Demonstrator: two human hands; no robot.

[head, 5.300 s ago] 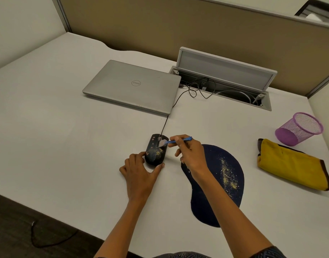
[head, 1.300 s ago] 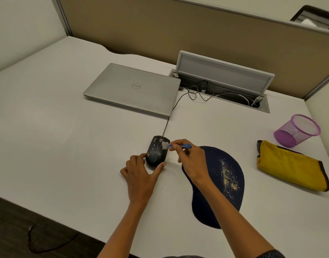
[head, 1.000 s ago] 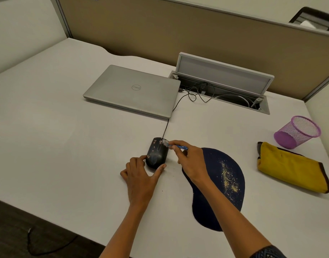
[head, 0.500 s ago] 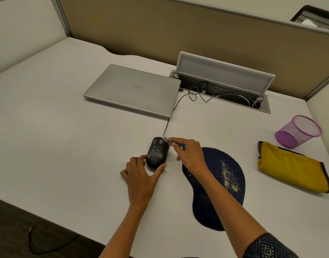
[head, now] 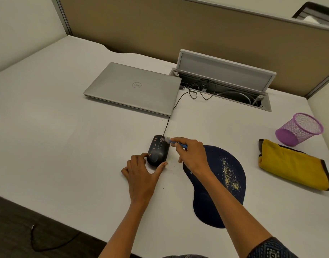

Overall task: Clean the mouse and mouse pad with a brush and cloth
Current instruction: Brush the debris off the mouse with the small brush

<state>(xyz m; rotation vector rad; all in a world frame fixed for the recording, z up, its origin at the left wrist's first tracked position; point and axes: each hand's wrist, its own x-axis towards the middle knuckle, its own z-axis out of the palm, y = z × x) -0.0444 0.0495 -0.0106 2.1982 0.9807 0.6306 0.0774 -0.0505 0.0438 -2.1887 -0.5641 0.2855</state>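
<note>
Right hand (head: 192, 155) hiding most of brush (head: 179, 144), bristles seemingly at mouse (head: 157, 150)

Probably an office cubicle: tan partition panels (head: 178, 28) are enclosing a white table (head: 57, 127) holding a closed laptop (head: 133, 88).

A white bench (head: 48, 118) is enclosed by tan partition panels (head: 178, 28). Dark flooring (head: 20, 229) is seen below its near edge.

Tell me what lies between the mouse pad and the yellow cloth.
Head view: only bare white desk separates the mouse pad from the yellow cloth; the yellow crumbs sit on the pad itself.
</note>
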